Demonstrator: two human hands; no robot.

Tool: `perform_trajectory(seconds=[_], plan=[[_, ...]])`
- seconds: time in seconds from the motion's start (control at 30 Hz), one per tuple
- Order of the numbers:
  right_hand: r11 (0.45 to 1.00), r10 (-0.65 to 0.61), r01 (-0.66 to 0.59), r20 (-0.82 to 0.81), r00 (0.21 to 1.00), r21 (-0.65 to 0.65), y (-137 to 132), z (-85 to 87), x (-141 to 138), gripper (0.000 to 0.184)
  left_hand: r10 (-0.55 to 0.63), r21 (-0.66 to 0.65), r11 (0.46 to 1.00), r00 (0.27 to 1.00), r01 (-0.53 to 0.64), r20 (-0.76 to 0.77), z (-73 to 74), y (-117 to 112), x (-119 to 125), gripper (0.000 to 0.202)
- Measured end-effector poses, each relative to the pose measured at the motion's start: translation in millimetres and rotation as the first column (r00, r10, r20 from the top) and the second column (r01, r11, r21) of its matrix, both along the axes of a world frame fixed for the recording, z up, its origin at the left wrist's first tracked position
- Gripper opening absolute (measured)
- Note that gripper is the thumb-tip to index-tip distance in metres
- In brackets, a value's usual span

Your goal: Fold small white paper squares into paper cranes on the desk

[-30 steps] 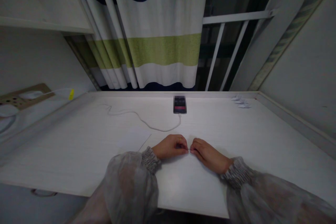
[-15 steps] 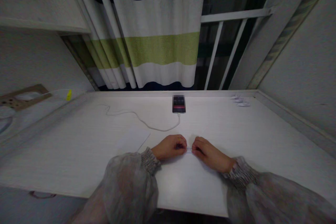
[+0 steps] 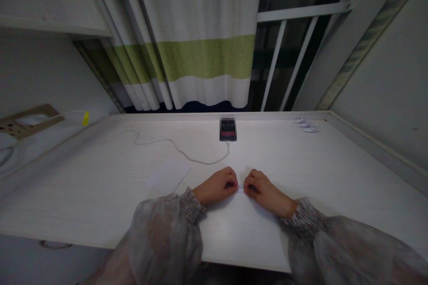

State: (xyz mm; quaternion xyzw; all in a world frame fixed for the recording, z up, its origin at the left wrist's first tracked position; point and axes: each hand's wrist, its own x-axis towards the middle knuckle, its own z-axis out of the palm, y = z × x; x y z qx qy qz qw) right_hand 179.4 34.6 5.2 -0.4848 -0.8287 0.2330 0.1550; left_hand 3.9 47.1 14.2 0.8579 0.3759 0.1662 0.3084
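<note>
My left hand (image 3: 219, 185) and my right hand (image 3: 267, 192) face each other just above the white desk (image 3: 245, 236). Between them runs a small piece of white paper (image 3: 240, 187), looking narrow and folded. The fingertips of both hands pinch it, one hand at each end. Most of the paper is hidden behind my fingers, so its folds cannot be made out. To the left of my left hand lie flat white paper sheets (image 3: 170, 173) on the desk.
A phone (image 3: 228, 129) with a white cable (image 3: 200, 162) lies toward the back of the desk. Several small folded white papers (image 3: 306, 125) rest at the back right. At the left wall is a socket panel (image 3: 31, 120). A striped curtain (image 3: 207, 58) hangs behind.
The camera view has tilted slightly, so the scene sits a little higher. My hands keep their pinch on the paper, with hardly any movement between them.
</note>
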Motion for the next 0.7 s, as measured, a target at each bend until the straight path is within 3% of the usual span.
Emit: perform_trajectory(seconds=[0.7], plan=[[0.997,-0.059,0.061,0.047,0.997,-0.042,-0.8,5.5,-6.0,0.007,0.049,-0.034,0.998,0.998,-0.051,-0.033,0.5,-3.5,2.8,0.006]])
